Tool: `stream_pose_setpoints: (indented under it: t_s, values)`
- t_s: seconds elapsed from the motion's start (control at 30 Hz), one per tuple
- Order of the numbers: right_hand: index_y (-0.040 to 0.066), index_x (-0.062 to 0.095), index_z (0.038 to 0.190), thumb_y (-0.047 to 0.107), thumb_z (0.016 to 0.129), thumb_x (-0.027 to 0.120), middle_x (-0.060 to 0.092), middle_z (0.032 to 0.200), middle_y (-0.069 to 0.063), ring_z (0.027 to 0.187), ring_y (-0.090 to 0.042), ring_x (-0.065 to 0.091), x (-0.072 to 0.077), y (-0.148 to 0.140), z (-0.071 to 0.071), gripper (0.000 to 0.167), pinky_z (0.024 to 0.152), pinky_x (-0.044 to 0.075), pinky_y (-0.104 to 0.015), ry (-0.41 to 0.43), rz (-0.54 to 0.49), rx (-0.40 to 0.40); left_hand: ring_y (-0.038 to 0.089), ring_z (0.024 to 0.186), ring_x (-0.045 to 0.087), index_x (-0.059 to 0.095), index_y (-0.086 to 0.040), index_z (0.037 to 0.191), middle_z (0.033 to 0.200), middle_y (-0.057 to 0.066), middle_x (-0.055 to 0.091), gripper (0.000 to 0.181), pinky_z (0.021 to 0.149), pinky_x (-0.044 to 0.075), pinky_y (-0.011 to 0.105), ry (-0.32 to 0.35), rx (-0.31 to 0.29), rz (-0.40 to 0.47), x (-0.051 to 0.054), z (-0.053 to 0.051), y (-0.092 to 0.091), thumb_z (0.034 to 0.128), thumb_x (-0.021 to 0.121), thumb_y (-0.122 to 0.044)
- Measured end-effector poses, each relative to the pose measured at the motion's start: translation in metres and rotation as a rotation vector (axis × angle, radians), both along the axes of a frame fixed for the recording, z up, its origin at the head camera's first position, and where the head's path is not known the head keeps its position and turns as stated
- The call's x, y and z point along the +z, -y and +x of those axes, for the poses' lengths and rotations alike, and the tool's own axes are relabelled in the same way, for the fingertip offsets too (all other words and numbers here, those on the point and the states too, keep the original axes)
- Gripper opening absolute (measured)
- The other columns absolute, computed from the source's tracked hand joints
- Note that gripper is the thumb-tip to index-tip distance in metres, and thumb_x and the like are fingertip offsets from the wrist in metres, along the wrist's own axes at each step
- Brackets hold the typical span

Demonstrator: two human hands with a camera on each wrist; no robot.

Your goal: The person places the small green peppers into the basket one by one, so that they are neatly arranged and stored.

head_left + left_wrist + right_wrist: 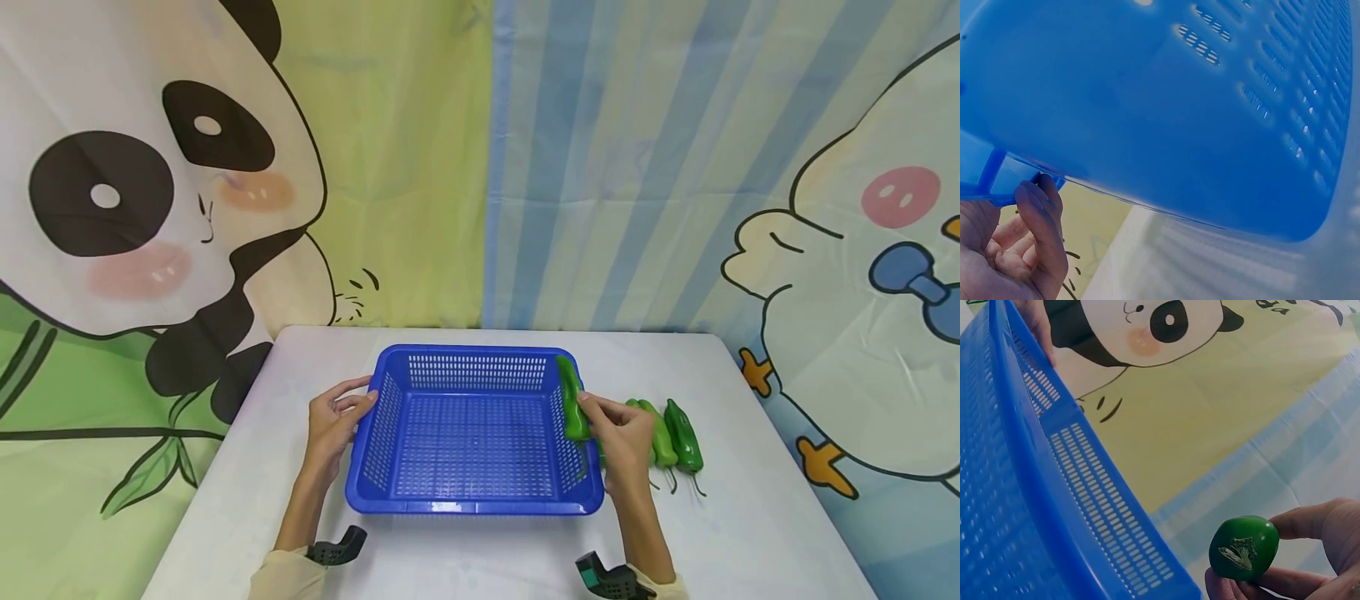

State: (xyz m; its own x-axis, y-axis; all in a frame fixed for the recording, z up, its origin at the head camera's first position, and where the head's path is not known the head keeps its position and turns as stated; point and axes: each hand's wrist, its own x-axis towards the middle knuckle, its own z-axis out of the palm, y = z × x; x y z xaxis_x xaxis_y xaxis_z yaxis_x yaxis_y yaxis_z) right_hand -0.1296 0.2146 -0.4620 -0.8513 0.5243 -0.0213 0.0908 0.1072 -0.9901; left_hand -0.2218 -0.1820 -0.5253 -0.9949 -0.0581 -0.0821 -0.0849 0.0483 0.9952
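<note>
A: Go, biggest first.
B: Blue perforated plastic basket [510, 507]; left hand [332, 423] curled on its left rim; right hand [621, 429] pinching one long glossy green pepper [572, 398], thumb against fingers.
A: Risk?
B: Slip, probably; small hold on smooth skin; pepper could drop outside the rim.
A: Pepper versus hand?
B: Left of right palm; above basket's right side.

The blue rectangular basket [472, 450], slot-walled, sits open side up; one glossy green pepper [572, 400] (stem end nearer the person) is pinched at its right side.
</note>
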Motion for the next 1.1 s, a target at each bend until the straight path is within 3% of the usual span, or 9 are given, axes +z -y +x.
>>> stream_pose_setpoints:
  t_s: [0.5, 0.8, 1.1]
  values:
    - [-0.007, 0.08, 0.118, 0.022, 0.098, 0.085, 0.081, 0.103, -0.012, 0.082, -0.007, 0.074, -0.007, 0.026, -0.005, 0.036, 0.073, 0.063, -0.019, -0.012, -0.059, 0.066, 0.013, 0.07, 0.079, 0.066, -0.005, 0.145, 0.086, -0.006, 0.082, 0.05, 0.056, 0.062, 0.024, -0.002, 0.003, 0.005, 0.0, 0.0, -0.001, 0.1024, 0.08, -0.027]
    - [-0.006, 0.081, 0.116, 0.021, 0.098, 0.084, 0.082, 0.109, -0.021, 0.084, -0.009, 0.076, -0.012, 0.046, -0.009, 0.032, 0.074, 0.064, -0.021, -0.012, -0.067, 0.1, 0.012, 0.068, 0.079, 0.067, -0.004, 0.144, 0.085, -0.006, 0.082, 0.048, 0.054, 0.06, 0.022, -0.004, 0.007, 0.009, -0.001, 0.0, -0.001, 0.1026, 0.08, -0.025]
    - [-0.005, 0.082, 0.114, 0.02, 0.097, 0.085, 0.082, 0.108, -0.02, 0.083, -0.012, 0.078, -0.02, 0.062, -0.013, 0.031, 0.075, 0.065, -0.023, -0.011, -0.116, 0.134, 0.013, 0.069, 0.079, 0.067, -0.004, 0.143, 0.086, -0.004, 0.082, 0.048, 0.053, 0.06, 0.022, -0.008, 0.007, 0.002, 0.0, 0.001, -0.001, 0.1025, 0.08, -0.027]
